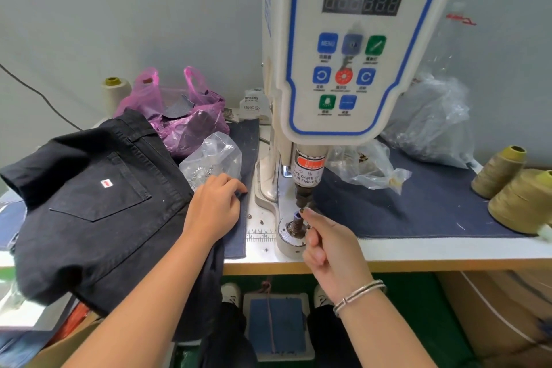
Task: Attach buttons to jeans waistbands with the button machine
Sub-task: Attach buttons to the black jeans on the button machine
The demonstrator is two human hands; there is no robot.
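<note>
Your left hand (pixel 213 206) flat on jeans (pixel 98 206), fingers relaxed, at 9 o'clock from machine (pixel 355 45). Your right hand (pixel 328 245) pinches button (pixel 302 210) just under punch (pixel 304 188), above die (pixel 294 231). Jeans on counter (pixel 418 249).

Black jeans (pixel 98 188), white-and-blue button machine (pixel 352 39)

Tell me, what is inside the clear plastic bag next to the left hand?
The clear plastic bag holds a heap of small shiny metal pieces, probably button parts. The left hand and the black jeans cover its lower edge, so whatever lies there is hidden.
</note>
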